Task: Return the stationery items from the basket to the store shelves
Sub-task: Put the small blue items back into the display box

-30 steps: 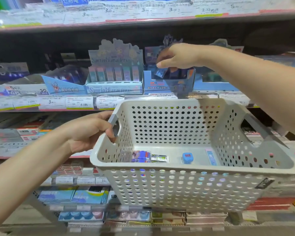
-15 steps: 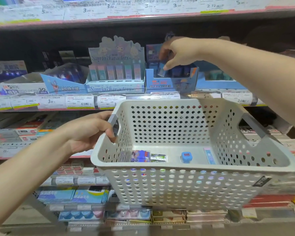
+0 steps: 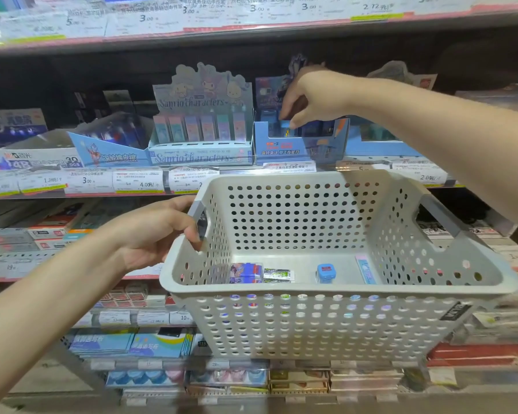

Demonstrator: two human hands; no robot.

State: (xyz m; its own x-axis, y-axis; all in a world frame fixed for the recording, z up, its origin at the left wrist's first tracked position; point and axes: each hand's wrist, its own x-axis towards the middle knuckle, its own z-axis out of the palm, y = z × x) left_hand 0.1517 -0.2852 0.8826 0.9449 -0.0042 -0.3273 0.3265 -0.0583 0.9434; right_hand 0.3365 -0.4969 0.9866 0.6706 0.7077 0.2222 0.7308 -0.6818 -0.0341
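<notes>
Plainly, the right hand (image 3: 314, 95) pinching a small blue item (image 3: 285, 127) into the display box (image 3: 284, 147) could topple neighbours, while the left hand (image 3: 159, 231) gripping the basket (image 3: 326, 291) by one handle lets it tilt

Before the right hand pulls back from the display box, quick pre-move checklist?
1. Left hand grips the basket by its handle: ok.
2. Basket level, contents settled on its floor: ok.
3. Right hand fingertips on the small blue item in the blue display box: ok.
4. Item fully seated in the box: cannot tell.
5. Remaining items visible, including the blue sharpener and the pink-blue eraser: ok.
</notes>
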